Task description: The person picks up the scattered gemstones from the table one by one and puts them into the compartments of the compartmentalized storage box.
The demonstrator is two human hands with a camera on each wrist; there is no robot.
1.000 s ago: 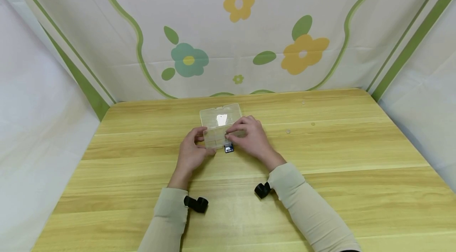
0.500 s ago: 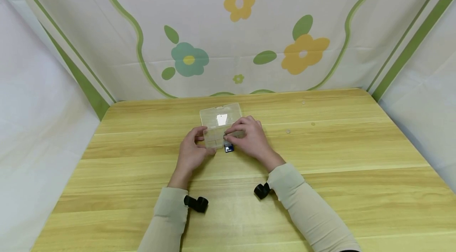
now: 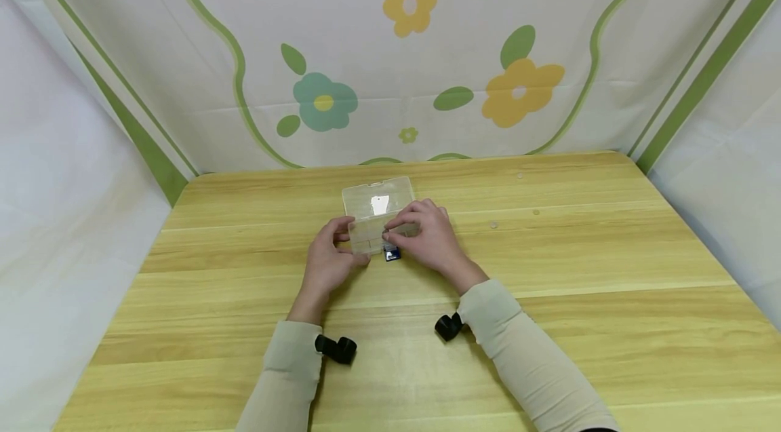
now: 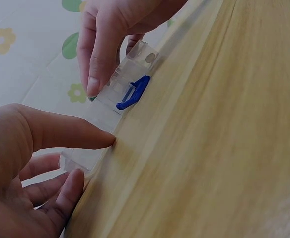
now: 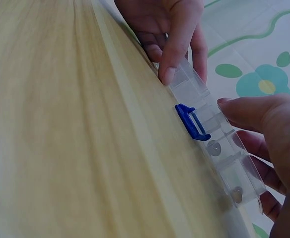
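Observation:
A clear plastic compartment box (image 3: 360,237) with a blue latch (image 3: 392,253) at its front lies on the table, its lid (image 3: 378,198) raised at the back. My left hand (image 3: 327,259) holds the box's left end, thumb along the front and fingers at the far left corner. Over the middle of the box, my right hand (image 3: 430,235) pinches a small dark greenish piece (image 4: 92,98) between thumb and forefinger; its kind is mostly hidden. In the right wrist view, one small round piece (image 5: 214,148) and another small round piece (image 5: 237,194) sit in separate right-side compartments.
Several small round pieces lie on the wooden table (image 3: 549,350) to the right, among them a grey one (image 3: 493,225) and a yellowish one (image 3: 536,212). A white flowered cloth (image 3: 427,127) hangs along the back edge.
My right fingertips have shifted very slightly left over the box, still pinching the small piece. The left hand and the box stay where they were.

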